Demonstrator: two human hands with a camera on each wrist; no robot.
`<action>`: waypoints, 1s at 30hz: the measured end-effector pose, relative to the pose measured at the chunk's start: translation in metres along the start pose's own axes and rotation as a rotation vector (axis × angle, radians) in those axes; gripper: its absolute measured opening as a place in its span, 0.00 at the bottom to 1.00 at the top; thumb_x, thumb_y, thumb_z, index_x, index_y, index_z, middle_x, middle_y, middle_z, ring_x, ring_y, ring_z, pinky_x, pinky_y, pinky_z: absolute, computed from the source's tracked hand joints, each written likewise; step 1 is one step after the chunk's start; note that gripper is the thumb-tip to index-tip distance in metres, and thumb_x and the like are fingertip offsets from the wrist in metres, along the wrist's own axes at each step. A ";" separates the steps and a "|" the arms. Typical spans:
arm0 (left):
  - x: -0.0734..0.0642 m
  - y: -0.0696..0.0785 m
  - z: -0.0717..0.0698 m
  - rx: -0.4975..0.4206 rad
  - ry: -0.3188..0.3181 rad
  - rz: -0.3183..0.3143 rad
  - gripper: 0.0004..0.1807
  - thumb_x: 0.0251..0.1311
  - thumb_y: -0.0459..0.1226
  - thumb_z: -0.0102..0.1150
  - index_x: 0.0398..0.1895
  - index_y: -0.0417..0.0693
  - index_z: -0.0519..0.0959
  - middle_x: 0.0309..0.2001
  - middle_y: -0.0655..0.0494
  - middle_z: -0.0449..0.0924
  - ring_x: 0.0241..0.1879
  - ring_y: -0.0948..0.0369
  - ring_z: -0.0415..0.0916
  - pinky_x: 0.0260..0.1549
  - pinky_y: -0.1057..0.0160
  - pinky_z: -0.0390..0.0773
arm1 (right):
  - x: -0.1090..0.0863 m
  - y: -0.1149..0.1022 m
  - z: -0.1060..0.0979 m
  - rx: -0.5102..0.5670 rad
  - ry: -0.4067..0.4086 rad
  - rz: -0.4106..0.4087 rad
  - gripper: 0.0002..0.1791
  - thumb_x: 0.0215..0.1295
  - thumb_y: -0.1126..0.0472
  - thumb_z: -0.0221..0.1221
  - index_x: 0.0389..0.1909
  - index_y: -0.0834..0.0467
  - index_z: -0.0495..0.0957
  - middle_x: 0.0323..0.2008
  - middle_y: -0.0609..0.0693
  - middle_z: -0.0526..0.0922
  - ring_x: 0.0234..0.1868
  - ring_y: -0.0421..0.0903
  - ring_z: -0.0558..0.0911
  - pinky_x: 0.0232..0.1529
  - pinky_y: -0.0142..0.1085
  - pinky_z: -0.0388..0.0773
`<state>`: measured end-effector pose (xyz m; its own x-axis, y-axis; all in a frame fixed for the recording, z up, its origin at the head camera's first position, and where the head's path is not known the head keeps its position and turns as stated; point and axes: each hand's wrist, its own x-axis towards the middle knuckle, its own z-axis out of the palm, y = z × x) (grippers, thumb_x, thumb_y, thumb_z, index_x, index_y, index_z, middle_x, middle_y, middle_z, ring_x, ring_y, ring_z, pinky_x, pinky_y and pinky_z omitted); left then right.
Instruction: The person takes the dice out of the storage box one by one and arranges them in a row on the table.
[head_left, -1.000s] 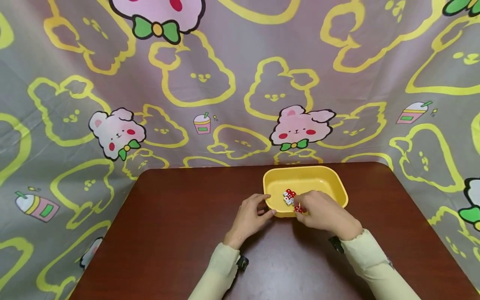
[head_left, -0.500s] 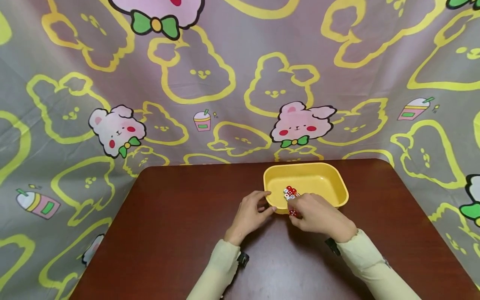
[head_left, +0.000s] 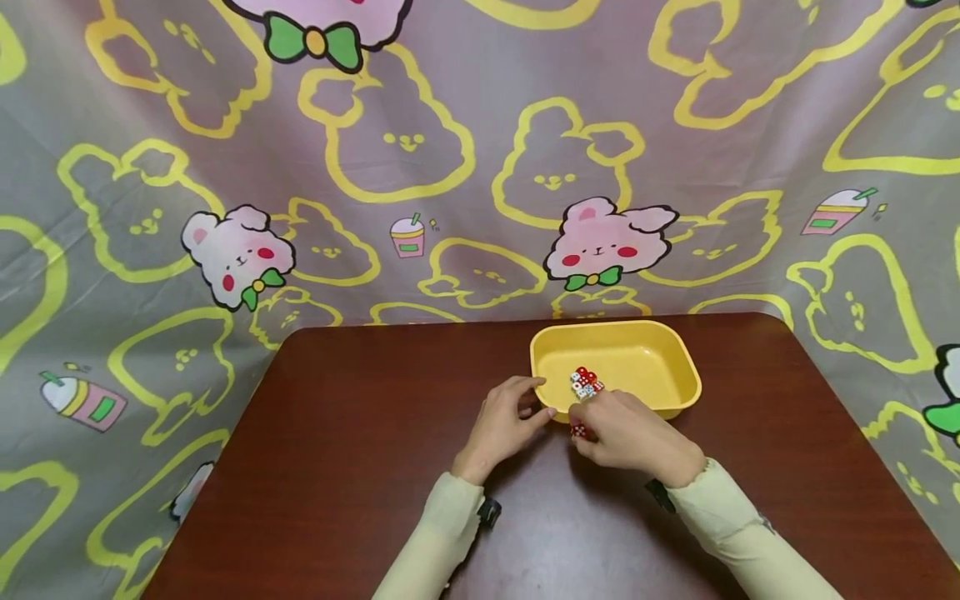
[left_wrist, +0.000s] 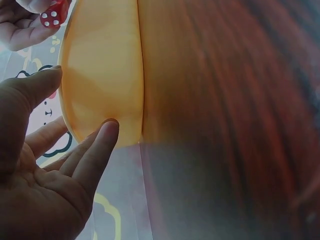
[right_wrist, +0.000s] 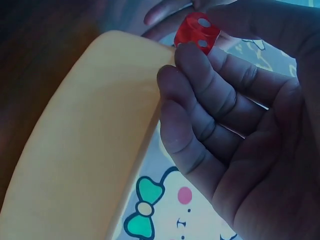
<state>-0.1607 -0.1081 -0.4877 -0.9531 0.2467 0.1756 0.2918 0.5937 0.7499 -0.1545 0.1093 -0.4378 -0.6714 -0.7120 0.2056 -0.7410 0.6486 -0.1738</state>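
Right hand (head_left: 626,433) has its grip clamped on a red die (right_wrist: 197,35), by the near rim of the yellow tray (head_left: 648,367), blocking some of that rim. Left hand (head_left: 498,423) touches the tray's left end, fingers apart. Dice pile (head_left: 585,381) inside, bunny-print curtain (head_left: 450,125) behind the counter (head_left: 360,433).

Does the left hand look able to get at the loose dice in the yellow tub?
Probably yes. The left hand touches the open-topped yellow tub, and its side of the dice looks free. The right hand, pinching a red die, is close and might crowd it.
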 end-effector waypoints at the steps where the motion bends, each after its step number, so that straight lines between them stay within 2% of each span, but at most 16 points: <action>1: 0.001 0.001 0.000 0.004 0.000 0.001 0.28 0.67 0.43 0.70 0.68 0.45 0.78 0.63 0.50 0.80 0.57 0.55 0.85 0.50 0.68 0.87 | 0.000 -0.001 0.000 0.001 -0.001 -0.006 0.15 0.54 0.60 0.71 0.19 0.47 0.74 0.16 0.37 0.68 0.19 0.36 0.65 0.22 0.31 0.63; 12: 0.002 0.001 0.001 0.049 0.007 0.015 0.27 0.67 0.44 0.70 0.68 0.47 0.79 0.62 0.50 0.81 0.55 0.56 0.86 0.50 0.69 0.87 | 0.002 -0.005 0.011 -0.011 -0.023 -0.031 0.14 0.56 0.59 0.72 0.19 0.48 0.77 0.17 0.37 0.70 0.20 0.35 0.66 0.23 0.32 0.65; 18: -0.001 0.001 0.001 0.051 0.008 0.010 0.27 0.67 0.43 0.70 0.68 0.46 0.79 0.62 0.50 0.82 0.55 0.57 0.86 0.49 0.71 0.86 | 0.003 -0.008 0.018 -0.028 -0.015 -0.040 0.15 0.55 0.60 0.72 0.18 0.47 0.76 0.16 0.37 0.70 0.20 0.36 0.66 0.21 0.34 0.66; 30: 0.001 -0.001 0.000 0.051 -0.002 0.004 0.28 0.68 0.44 0.69 0.68 0.46 0.78 0.63 0.50 0.81 0.56 0.57 0.85 0.50 0.68 0.86 | 0.005 -0.011 0.029 -0.056 -0.020 -0.073 0.14 0.56 0.60 0.73 0.18 0.49 0.78 0.14 0.39 0.72 0.16 0.35 0.65 0.18 0.33 0.65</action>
<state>-0.1618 -0.1079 -0.4883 -0.9516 0.2509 0.1773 0.2997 0.6312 0.7154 -0.1500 0.0906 -0.4632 -0.6163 -0.7626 0.1965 -0.7865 0.6086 -0.1050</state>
